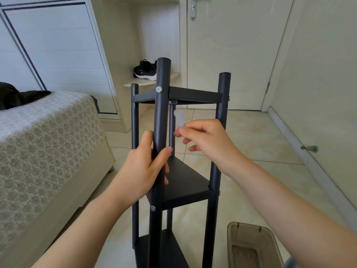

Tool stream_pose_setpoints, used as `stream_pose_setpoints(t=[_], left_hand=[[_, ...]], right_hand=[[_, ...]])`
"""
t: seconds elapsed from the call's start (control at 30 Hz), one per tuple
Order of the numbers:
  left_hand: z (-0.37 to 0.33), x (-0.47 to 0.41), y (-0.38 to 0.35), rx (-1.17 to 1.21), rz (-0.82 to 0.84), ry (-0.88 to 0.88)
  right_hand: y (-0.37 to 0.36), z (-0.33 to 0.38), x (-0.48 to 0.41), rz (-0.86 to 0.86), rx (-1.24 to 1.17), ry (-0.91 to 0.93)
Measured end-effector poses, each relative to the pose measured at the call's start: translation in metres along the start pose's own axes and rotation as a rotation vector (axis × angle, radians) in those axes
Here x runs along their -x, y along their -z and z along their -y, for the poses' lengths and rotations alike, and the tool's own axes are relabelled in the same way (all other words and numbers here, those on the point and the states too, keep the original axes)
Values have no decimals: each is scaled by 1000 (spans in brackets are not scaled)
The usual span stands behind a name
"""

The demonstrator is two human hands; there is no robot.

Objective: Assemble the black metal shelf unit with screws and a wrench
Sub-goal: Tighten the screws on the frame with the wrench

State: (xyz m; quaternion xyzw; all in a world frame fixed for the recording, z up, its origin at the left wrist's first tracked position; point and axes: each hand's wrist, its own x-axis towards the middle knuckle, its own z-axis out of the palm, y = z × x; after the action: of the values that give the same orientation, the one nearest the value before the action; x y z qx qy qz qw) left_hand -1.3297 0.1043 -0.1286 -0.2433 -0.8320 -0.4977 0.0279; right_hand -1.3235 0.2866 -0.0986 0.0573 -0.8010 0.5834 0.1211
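While our left hand (146, 165) wraps around the nearest post at mid frame, we see the black metal shelf unit (179, 151) standing upright on the tiled floor (251, 136) in the centre of the picture. It has round matte posts, three flat dark shelves stacked down the frame, and silver screws (159, 89) at the joints. Our right hand (204, 140) pinches a small, blurred pale wrench (179, 118) just right of that post.
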Motion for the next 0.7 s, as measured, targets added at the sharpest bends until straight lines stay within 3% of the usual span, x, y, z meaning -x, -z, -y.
stream_pose_setpoints(t=[0.4,0.7], left_hand=[[4,-2,12,-71,-51,42],[0,2,20,-47,-55,72]], right_hand=[[-25,10,-15,-161,149,110],[-41,15,-25,-167,140,190]])
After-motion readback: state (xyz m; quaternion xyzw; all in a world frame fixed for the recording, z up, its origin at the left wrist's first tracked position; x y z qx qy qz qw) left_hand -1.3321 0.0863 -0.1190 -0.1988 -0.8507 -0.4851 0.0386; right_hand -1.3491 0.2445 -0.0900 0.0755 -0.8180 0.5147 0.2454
